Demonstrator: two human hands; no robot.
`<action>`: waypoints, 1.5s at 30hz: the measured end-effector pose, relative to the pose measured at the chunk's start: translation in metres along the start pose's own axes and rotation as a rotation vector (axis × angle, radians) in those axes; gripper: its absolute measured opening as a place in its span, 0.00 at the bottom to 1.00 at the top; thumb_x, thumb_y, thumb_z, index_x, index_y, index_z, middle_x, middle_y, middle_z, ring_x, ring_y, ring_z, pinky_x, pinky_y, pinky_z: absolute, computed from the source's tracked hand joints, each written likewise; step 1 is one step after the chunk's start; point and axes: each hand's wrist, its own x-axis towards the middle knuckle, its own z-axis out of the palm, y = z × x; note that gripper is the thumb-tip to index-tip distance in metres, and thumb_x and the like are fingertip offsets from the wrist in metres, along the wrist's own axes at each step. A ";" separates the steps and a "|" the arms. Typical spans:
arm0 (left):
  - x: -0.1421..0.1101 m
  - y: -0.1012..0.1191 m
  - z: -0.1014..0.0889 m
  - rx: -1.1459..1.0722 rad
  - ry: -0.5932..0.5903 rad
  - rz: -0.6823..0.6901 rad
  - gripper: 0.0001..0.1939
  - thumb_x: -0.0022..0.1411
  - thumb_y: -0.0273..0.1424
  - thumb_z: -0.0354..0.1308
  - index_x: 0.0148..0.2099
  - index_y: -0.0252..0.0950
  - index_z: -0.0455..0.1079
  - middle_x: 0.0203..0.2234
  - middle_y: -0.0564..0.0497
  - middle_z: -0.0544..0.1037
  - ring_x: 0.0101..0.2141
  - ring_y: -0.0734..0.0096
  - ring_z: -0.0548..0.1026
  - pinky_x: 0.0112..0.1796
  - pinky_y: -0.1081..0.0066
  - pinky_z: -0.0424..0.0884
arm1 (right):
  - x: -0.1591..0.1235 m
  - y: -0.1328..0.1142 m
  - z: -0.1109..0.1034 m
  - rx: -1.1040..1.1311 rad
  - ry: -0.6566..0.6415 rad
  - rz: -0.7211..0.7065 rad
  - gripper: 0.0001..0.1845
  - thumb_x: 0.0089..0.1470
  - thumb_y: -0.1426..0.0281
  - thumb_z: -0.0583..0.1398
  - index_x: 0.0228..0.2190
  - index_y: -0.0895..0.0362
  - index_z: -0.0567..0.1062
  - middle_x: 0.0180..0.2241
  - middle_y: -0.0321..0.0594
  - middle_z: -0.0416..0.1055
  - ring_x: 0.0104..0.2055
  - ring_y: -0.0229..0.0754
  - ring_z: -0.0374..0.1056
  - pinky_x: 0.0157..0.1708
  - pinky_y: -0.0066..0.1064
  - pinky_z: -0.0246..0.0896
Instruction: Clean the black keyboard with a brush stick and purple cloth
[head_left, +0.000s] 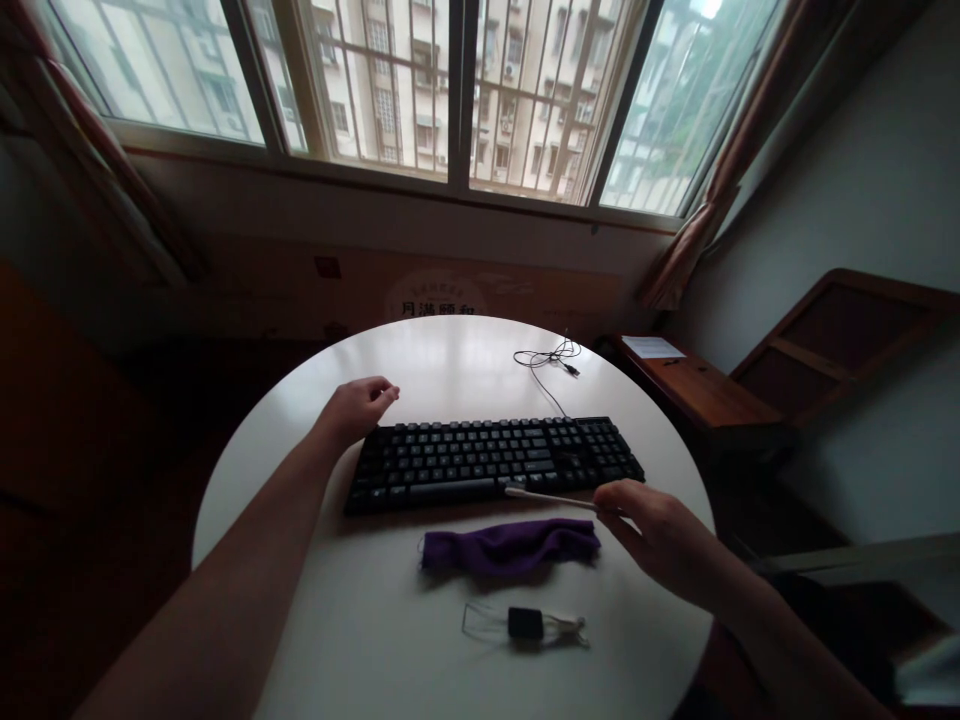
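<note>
A black keyboard [480,460] lies across the round white table. In my right hand [652,525], thumb and fingers pinch a thin white cotton swab [555,498], whose thicker tip points left at the keyboard's front edge near the lower keys. Resting by the keyboard's back left corner, my left hand [358,408] is loosely curled, with nothing visible in it. A crumpled purple cloth [510,547] is laid in front of the keyboard. Nearer to me is what looks like a wire keycap puller [525,624], with a black middle block and wire loops at both ends.
The keyboard's thin cable [551,358] with its USB plug is coiled at the back right of the white table [315,620]. Beyond the table stand a cardboard box [525,290] and barred windows. A wooden chair or stool [709,390] with paper on it is at the right.
</note>
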 end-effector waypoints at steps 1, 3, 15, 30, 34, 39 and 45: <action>0.000 0.001 0.000 0.000 0.002 -0.001 0.20 0.58 0.44 0.49 0.34 0.36 0.75 0.26 0.49 0.77 0.30 0.65 0.72 0.32 0.69 0.62 | 0.007 -0.005 0.001 -0.025 -0.011 -0.054 0.10 0.66 0.69 0.51 0.39 0.59 0.70 0.36 0.41 0.69 0.38 0.34 0.64 0.38 0.24 0.56; -0.001 0.002 0.002 0.001 -0.001 -0.006 0.20 0.58 0.44 0.49 0.34 0.36 0.75 0.26 0.49 0.76 0.29 0.65 0.72 0.32 0.69 0.62 | 0.021 -0.017 0.002 -0.078 -0.037 -0.141 0.09 0.65 0.71 0.52 0.37 0.59 0.72 0.35 0.40 0.69 0.37 0.34 0.62 0.38 0.24 0.54; -0.003 0.005 0.003 -0.024 -0.025 -0.006 0.18 0.59 0.42 0.50 0.34 0.35 0.75 0.23 0.50 0.75 0.27 0.67 0.70 0.31 0.69 0.61 | 0.042 -0.019 0.031 -0.092 0.008 -0.232 0.11 0.63 0.70 0.54 0.40 0.57 0.76 0.43 0.45 0.66 0.46 0.39 0.60 0.46 0.33 0.60; -0.004 0.016 -0.006 -0.030 -0.082 0.039 0.19 0.61 0.44 0.49 0.25 0.36 0.65 0.16 0.55 0.64 0.22 0.72 0.62 0.26 0.70 0.55 | 0.041 -0.026 0.025 0.091 -0.215 -0.397 0.07 0.58 0.68 0.60 0.39 0.54 0.77 0.34 0.40 0.68 0.38 0.36 0.59 0.39 0.29 0.51; -0.004 0.017 -0.006 -0.035 -0.083 0.033 0.20 0.61 0.45 0.49 0.24 0.37 0.63 0.16 0.56 0.63 0.22 0.72 0.61 0.26 0.70 0.54 | 0.044 -0.027 0.028 0.108 -0.233 -0.421 0.05 0.56 0.71 0.60 0.35 0.55 0.76 0.33 0.39 0.69 0.37 0.36 0.59 0.37 0.29 0.50; -0.005 0.017 -0.008 -0.039 -0.081 0.031 0.20 0.61 0.45 0.48 0.23 0.37 0.60 0.16 0.55 0.62 0.22 0.72 0.61 0.26 0.70 0.54 | 0.046 -0.029 0.033 0.190 -0.151 -0.492 0.07 0.59 0.74 0.56 0.33 0.56 0.74 0.29 0.38 0.66 0.33 0.35 0.56 0.33 0.28 0.49; -0.014 0.040 -0.013 -0.055 -0.080 0.103 0.21 0.63 0.43 0.48 0.21 0.38 0.55 0.15 0.56 0.59 0.20 0.74 0.59 0.25 0.69 0.52 | 0.026 -0.024 0.035 0.525 0.267 -0.191 0.07 0.65 0.70 0.49 0.35 0.58 0.63 0.37 0.45 0.67 0.38 0.36 0.65 0.35 0.25 0.64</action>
